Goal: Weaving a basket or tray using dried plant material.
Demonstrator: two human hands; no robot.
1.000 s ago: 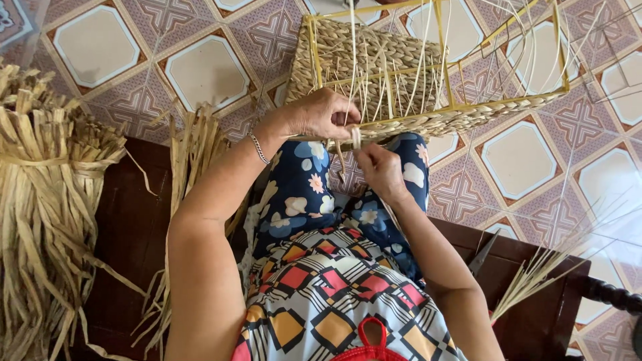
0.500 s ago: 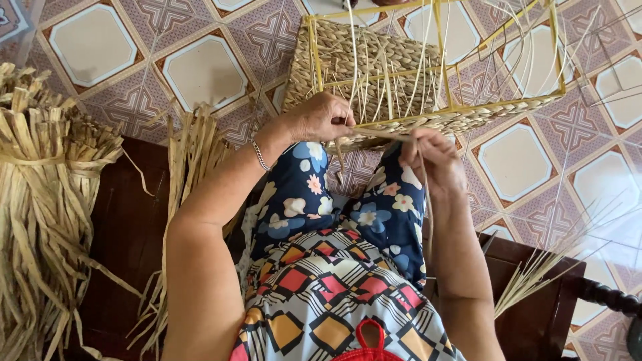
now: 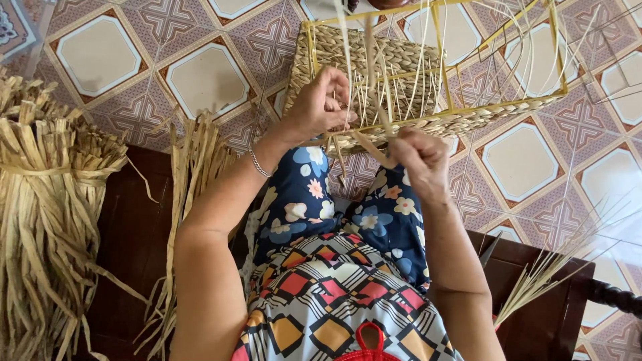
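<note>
Change since half a second ago, as I log it from my remote seat: the right hand [image 3: 420,157] has come back in from the basket's near edge toward the middle, and the left hand [image 3: 319,107] has lifted slightly onto the frame. Head view, the only one supplied. Item one: half-woven rectangular basket of pale dried straw on a yellow wire frame [image 3: 428,100], resting tilted across the person's knees above the floor, its woven wall at the far side, loose upright strands standing free inside the frame. Item two: left hand, fingers curled closed around the near rim of the basket at its left corner, a thin silver bracelet [image 3: 258,163] on the wrist. Item three: right hand, closed in a pinch on a flat tan straw strip [image 3: 372,148], which runs from the fingers up to the woven near rim just beside the left hand. Item four: large tied bundle of dried tan straw [image 3: 47,220], standing at far left on the dark wooden bench [image 3: 134,247]. Item five: smaller loose sheaf of straw [image 3: 190,174] beside the left forearm. Item six: thin pale green fibres [image 3: 555,267] lying at the right. Item seven: patterned tile floor [image 3: 200,73] beneath everything.
</note>
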